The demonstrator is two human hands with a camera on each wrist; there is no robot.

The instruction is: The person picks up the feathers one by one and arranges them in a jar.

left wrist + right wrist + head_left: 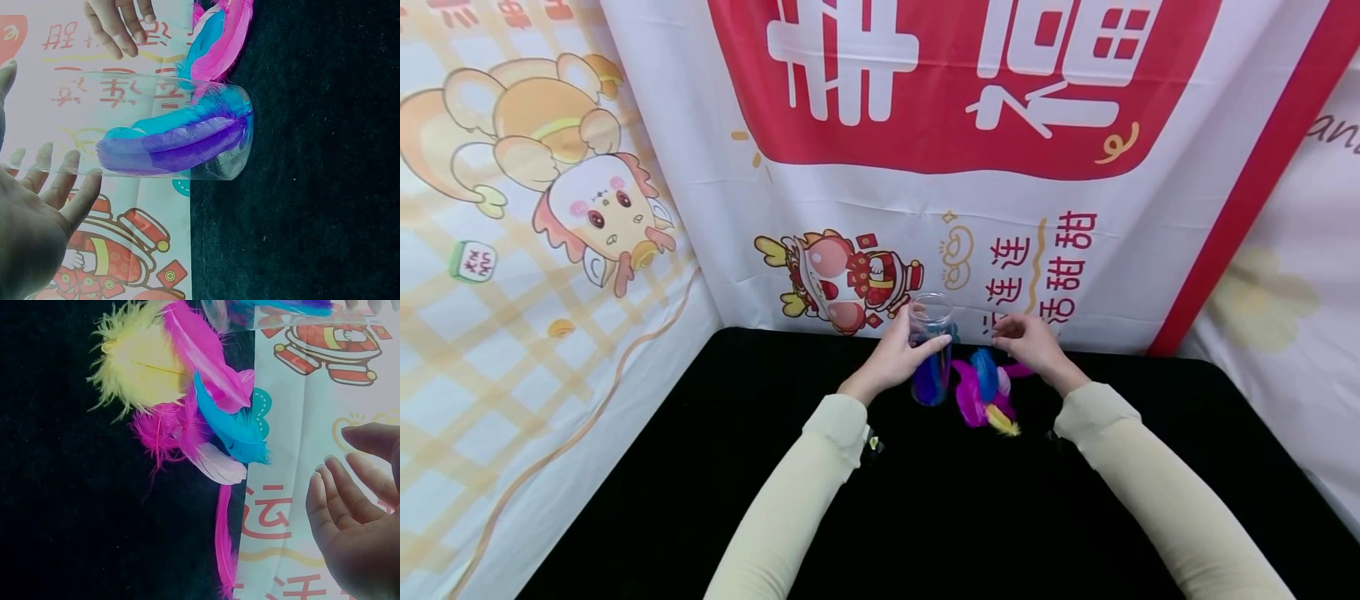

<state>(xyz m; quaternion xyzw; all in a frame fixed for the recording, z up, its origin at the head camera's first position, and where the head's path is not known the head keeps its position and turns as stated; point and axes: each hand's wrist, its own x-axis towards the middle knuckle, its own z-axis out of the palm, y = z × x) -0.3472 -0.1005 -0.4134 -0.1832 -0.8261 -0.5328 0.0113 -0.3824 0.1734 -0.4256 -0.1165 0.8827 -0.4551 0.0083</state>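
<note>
My left hand (897, 354) grips a clear cylindrical jar (932, 310) around its upper part, thumb on the near side. The jar stands upright with blue and purple feathers (181, 140) inside. Just right of it lies a loose pile of feathers (212, 362): magenta ones, a blue feather (228, 425), a pale pink feather (215, 464) and a fluffy yellow feather (144, 359). Above and to the right of the pile hovers my right hand (1030, 342), fingers loosely bent, holding nothing. A narrow magenta feather (224, 544) reaches out from the pile towards the backdrop's foot.
A black cloth (970, 517) covers the table. Behind its back edge hangs a white and red printed backdrop (850, 192), close to both hands. A patterned cloth wall (550, 350) stands at the left, another white cloth (1292, 350) at the right.
</note>
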